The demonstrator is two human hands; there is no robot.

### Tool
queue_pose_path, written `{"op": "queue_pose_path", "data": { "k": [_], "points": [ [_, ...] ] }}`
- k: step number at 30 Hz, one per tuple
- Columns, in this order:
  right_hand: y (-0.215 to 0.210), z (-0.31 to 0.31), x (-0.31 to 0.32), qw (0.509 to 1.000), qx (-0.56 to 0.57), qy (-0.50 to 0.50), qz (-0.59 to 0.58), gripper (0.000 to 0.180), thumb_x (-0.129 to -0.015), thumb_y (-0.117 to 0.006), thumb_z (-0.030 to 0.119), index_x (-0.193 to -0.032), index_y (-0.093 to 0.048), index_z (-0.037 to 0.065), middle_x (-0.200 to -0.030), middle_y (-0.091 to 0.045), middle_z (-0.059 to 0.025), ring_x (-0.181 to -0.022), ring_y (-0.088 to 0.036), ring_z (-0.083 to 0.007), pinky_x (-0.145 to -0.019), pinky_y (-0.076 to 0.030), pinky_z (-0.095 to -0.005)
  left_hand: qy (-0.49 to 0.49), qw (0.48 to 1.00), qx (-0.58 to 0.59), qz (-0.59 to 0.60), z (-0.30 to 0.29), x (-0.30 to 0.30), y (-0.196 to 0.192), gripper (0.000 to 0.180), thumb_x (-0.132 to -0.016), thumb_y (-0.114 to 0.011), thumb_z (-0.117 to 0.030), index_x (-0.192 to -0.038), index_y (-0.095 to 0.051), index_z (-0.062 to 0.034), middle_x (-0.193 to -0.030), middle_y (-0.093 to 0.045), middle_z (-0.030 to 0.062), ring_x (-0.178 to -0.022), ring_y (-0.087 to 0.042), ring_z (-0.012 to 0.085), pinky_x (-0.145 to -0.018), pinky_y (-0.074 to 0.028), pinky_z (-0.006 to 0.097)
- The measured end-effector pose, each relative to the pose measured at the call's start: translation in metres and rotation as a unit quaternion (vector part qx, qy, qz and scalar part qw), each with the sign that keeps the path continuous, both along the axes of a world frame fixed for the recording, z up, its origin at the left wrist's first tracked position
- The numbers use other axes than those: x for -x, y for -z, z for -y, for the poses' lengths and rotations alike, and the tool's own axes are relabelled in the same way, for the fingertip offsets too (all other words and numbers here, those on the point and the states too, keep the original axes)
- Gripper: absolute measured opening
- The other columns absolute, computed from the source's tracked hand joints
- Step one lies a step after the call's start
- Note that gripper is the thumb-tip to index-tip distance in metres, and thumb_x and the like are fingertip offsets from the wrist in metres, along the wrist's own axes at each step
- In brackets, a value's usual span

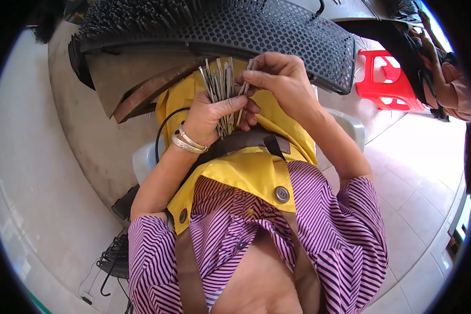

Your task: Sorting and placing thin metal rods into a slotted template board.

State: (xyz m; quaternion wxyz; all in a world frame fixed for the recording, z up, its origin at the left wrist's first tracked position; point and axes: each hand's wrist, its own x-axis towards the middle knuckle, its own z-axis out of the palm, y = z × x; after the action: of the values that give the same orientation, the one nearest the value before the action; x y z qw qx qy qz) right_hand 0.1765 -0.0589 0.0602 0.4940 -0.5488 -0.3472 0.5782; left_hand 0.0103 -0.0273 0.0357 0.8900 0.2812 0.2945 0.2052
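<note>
The left hand [210, 116] is closed around a loose bundle of sticks [222, 86], thin and greyish, its thumb laid across them. The sticks stand roughly upright, their upper ends fanned out unevenly above the hand and their lower ends showing below it. The right hand [287, 81] is just beside it, thumb and forefinger pinched narrowly on the upper part of a few sticks at the bundle's right side; whether these are apart from the rest, I cannot tell. Both hands are above the person's lap.

Two bangles [188, 142] circle the left wrist. Beneath the hands is a yellow apron [246, 170] with brown straps [190, 264] and large buttons, worn over a striped shirt [335, 214]. A brown band [240, 142] crosses the apron below the sticks. Parts of a pale seat [349, 130] show on either side of the person.

Beyond the hands, a black mesh tray [319, 44] runs across the far side, with many thin dark rods [136, 21] massed at its left. A red stool [387, 89] is at far right, with another person's arm [444, 93] near it. Pale tiles [403, 209] cover the floor at right.
</note>
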Motion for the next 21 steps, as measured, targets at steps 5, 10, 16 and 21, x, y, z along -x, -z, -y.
{"op": "queue_pose_path", "data": {
  "k": [5, 10, 16, 21],
  "points": [
    [0.002, 0.005, -0.008, 0.999, -0.023, 0.019, 0.02, 0.009, -0.08, -0.061, 0.004, -0.084, -0.06, -0.004, -0.072, -0.062, -0.0069, -0.061, -0.058, -0.011, -0.057, -0.048, -0.0221, -0.007, 1.0, -0.001, -0.026, 0.004, 0.0, 0.001, 0.02, -0.082, -0.058, -0.007, -0.099, -0.054, 0.0023, -0.079, -0.064, 0.0155, -0.062, -0.063, 0.0208, -0.05, -0.051, 0.027],
    [0.003, 0.001, -0.007, 0.999, -0.02, 0.019, -0.019, 0.013, -0.078, -0.063, 0.004, -0.088, -0.062, -0.004, -0.07, -0.062, -0.0062, -0.061, -0.058, -0.0107, -0.056, -0.048, -0.0218, 0.025, 0.998, -0.058, -0.02, 0.003, 0.001, 0.0, 0.018, -0.082, -0.059, -0.01, -0.096, -0.055, 0.0007, -0.076, -0.064, 0.0127, -0.058, -0.061, 0.0175, -0.044, -0.045, 0.023],
    [0.005, -0.003, -0.011, 0.999, -0.013, 0.011, 0.032, 0.011, -0.077, -0.063, 0.002, -0.086, -0.061, -0.005, -0.069, -0.061, -0.007, -0.059, -0.059, -0.012, -0.054, -0.049, -0.0229, 0.032, 0.996, -0.06, -0.06, 0.0, -0.001, -0.004, 0.015, -0.082, -0.058, -0.01, -0.092, -0.057, 0.0012, -0.075, -0.064, 0.0113, -0.056, -0.06, 0.0151, -0.04, -0.039, 0.02],
    [0.006, -0.01, -0.025, 0.992, -0.049, 0.102, -0.048, 0.006, -0.08, -0.059, 0.0, -0.082, -0.059, -0.005, -0.072, -0.062, -0.0107, -0.06, -0.061, -0.0155, -0.053, -0.052, -0.0257, -0.028, 0.994, -0.059, -0.09, -0.004, 0.0, 0.001, 0.013, -0.083, -0.058, -0.011, -0.087, -0.059, 0.0012, -0.072, -0.063, 0.0114, -0.051, -0.057, 0.0137, -0.038, -0.037, 0.02]
  ]
}}
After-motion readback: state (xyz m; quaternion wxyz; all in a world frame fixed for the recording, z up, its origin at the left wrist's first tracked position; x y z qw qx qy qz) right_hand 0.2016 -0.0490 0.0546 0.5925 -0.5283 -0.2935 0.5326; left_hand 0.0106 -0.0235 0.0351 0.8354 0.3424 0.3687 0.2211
